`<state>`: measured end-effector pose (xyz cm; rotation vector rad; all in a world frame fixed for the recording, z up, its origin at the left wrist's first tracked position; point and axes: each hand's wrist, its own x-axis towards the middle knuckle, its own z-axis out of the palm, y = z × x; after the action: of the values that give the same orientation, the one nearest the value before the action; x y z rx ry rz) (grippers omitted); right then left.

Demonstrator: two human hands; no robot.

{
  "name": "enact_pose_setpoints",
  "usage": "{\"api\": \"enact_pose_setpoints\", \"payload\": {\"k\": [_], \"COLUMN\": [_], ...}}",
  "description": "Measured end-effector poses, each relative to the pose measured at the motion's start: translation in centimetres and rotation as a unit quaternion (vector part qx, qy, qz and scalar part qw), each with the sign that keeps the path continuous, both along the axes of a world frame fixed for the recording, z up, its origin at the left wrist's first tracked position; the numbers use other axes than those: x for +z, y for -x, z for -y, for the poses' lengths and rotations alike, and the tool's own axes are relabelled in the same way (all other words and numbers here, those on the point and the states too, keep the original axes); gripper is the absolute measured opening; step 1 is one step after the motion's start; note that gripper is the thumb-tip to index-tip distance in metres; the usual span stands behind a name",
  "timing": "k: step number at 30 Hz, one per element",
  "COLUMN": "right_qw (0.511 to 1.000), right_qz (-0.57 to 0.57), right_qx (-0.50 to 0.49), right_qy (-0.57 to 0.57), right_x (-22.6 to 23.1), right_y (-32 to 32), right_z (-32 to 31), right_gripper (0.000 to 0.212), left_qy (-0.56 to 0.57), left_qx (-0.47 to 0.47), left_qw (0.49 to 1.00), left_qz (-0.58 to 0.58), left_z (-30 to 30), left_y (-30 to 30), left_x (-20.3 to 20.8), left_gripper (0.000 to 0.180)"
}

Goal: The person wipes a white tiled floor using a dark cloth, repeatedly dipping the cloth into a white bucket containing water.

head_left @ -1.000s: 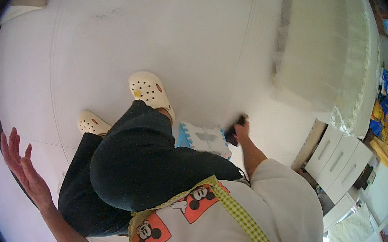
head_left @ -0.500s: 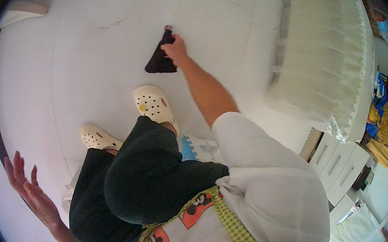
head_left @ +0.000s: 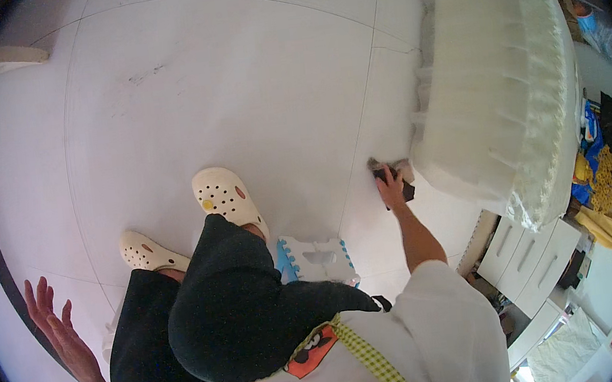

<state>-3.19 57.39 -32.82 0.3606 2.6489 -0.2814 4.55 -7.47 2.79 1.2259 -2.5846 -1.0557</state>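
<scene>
My right hand (head_left: pixel 393 191) is low over the floor on the right, its fingers closed around a dark cloth item (head_left: pixel 408 192). A greyish-brown, fuzzy-looking patch (head_left: pixel 400 168) shows at the item's far side. I cannot make out whether it is part of the cloth. The hand is close to the lower corner of a box-like piece covered in cream ruffled fabric (head_left: pixel 460 100). Off to the left, my left hand (head_left: pixel 62 337) is raised in the air with its fingers spread, holding nothing.
Cream clogs (head_left: pixel 223 194) are on my feet on the pale tiled floor (head_left: pixel 235 86), which has dark scuffs. A white and blue plastic stool (head_left: pixel 320 258) stands beside my knee. White drawers (head_left: pixel 525 257) and a yellow cloth (head_left: pixel 603 236) are at the right.
My right hand has moved with the dark cloth from the upper middle of the floor to the right, nearer to me and the ruffled cover. My left hand stays raised and spread.
</scene>
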Motion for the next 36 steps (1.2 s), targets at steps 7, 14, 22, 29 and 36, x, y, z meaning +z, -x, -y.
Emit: {"api": "enact_pose_setpoints", "payload": {"k": [7, 14, 22, 29, 36], "right_qw": [0.986, 0.989, 0.9, 0.887, 0.808], "right_qz": [-0.015, -0.127, -0.164, -0.008, -0.105], "right_qx": [-0.155, 0.053, 0.39, 0.372, 0.567], "right_qy": [-0.059, -0.055, 0.101, 0.273, 0.119], "right_x": [-2.7, -3.4, -1.3, 2.1, 1.4], "right_y": [13.2, 28.3, 32.3, 15.9, 9.8], "right_z": [3.3, 13.7, 31.2, 18.7, 27.3], "right_gripper": [0.059, 0.052, 0.045, 0.031, 0.043], "left_qy": [0.027, 0.036, 0.041, 0.028, 0.037], "left_qx": [0.002, 0.038, -0.016, -0.009, 0.021], "left_qw": [0.996, 0.993, 0.998, 1.0, 0.999], "left_qz": [0.086, 0.108, 0.049, -0.001, 0.031], "left_z": [0.5, 0.7, 0.5, 0.3, 1.2], "left_y": [-0.7, -2.4, -1.3, -1.7, -2.9], "left_x": [-1.1, -1.0, -0.7, 1.1, 0.2], "left_gripper": [0.072, 0.068, 0.071, 0.072, 0.071]}}
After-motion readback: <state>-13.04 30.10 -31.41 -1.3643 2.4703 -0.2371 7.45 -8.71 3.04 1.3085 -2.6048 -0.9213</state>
